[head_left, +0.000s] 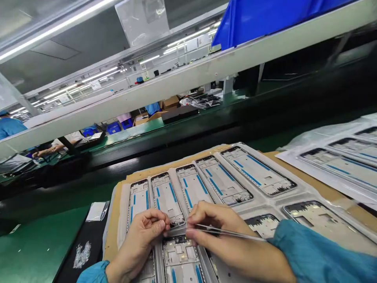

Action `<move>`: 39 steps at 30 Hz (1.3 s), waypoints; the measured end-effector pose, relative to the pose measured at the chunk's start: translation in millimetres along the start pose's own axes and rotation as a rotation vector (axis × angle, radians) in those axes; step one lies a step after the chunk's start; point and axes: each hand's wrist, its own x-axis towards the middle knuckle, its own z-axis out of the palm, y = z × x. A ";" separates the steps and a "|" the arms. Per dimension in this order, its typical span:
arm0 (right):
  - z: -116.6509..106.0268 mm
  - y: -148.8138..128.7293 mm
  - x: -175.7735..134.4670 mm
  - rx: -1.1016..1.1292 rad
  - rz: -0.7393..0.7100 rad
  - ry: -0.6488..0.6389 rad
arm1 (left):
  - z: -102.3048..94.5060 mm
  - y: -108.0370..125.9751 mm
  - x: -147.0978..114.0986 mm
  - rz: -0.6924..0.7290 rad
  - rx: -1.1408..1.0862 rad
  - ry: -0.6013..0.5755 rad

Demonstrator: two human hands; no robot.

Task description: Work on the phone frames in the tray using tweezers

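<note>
My right hand (pixel 224 232) grips thin metal tweezers (pixel 244 235) between thumb and fingers, their shanks pointing back toward my sleeve. With thumb and forefinger pressed together, my left hand (pixel 144 236) is just left of the right fingertips; anything pinched there is too small to make out. Both hands hover above a clear plastic tray (pixel 265 206) that holds several phone middle frames in rows. Right below my fingers lies one phone frame (pixel 181 255). Blue strips (pixel 250 177) run along the frames in the back row. My wrists and sleeves cover parts of the nearer frames.
Tan cardboard (pixel 119 196) lies under the tray. A second tray of frames (pixel 321 173) is at the right. On a black mat (pixel 91 232) at the left are a small bag (pixel 96 211) and clear bits (pixel 81 254). A pale beam (pixel 176 86) crosses ahead. Co-workers sit beyond.
</note>
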 end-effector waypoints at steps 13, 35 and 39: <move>3.1 10.0 -1.8 0.039 0.133 -0.024 | 3.7 -1.6 -12.4 0.048 0.021 0.018; 3.5 11.5 2.5 0.377 0.290 -0.087 | -1.3 -8.9 -15.3 0.159 0.167 0.025; 4.2 12.0 1.8 0.365 0.296 -0.073 | -0.6 -8.0 -16.3 0.173 0.212 -0.020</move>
